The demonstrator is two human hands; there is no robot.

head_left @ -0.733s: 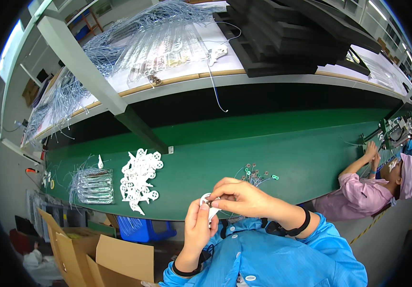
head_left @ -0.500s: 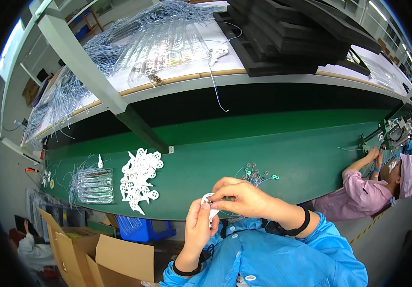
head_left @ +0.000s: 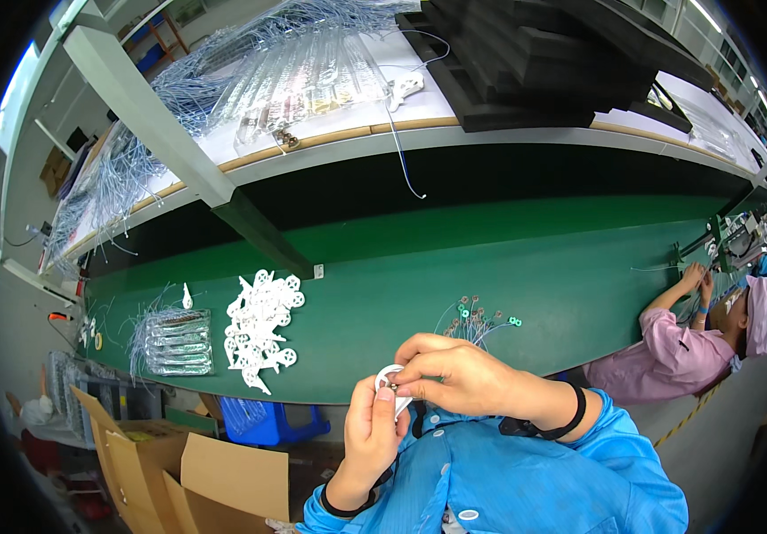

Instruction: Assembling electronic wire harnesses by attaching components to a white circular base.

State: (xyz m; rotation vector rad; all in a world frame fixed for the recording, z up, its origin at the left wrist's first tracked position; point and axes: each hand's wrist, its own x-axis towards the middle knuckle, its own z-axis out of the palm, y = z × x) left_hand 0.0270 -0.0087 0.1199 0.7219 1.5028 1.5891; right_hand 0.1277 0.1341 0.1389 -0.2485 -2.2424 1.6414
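Note:
Close to my body, a white plastic part (head_left: 384,375) with a ring-shaped end is gripped between the thumb and fingers of my left hand (head_left: 369,440). The fingers of my right hand (head_left: 459,378) are pinched at the ring. A small dark, metallic-looking piece shows at those fingertips, too small to name. Beyond my right hand, several small round brown and green pieces with thin wires (head_left: 475,322) lie on the green table (head_left: 365,311). A pile of similar white plastic parts (head_left: 259,325) lies to the left.
Left of the pile lie clear-bagged wire bundles (head_left: 178,345). Above the table runs a shelf with bundled wires (head_left: 214,84) and black foam trays (head_left: 526,71), held by a post (head_left: 138,107). Cardboard boxes (head_left: 232,472) and a blue plastic stool (head_left: 267,423) stand below left. A person in pink (head_left: 677,351) works at right.
My hands stay together at the white part, which has tilted slightly so its ring shows more. My right hand has shifted very slightly. The view has moved a little.

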